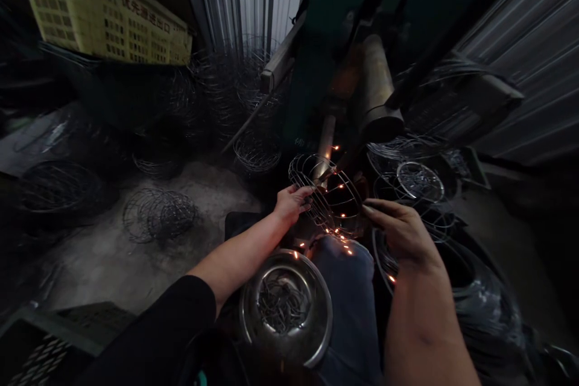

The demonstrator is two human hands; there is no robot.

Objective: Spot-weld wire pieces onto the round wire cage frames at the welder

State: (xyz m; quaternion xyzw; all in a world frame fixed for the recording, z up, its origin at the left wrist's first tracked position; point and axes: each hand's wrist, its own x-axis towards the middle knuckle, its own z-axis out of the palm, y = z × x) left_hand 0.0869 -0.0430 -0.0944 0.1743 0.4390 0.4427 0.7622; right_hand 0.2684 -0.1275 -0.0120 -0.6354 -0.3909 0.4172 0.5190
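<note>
A round wire cage (326, 194) is held up against the tip of a welding machine arm (326, 143), and orange sparks fall from it. My left hand (292, 204) grips the cage's left rim with curled fingers. My right hand (402, 230) holds its right side, fingers bent around the wires. Below my arms, a steel bowl (316, 301) holding several short bent wire pieces rests near my lap.
Stacks of finished wire cages (158, 212) lie on the concrete floor to the left and behind. More wire rings (418, 180) pile up on the right of the machine. A yellow printed board (104, 12) leans at the upper left. Corrugated metal walls stand behind.
</note>
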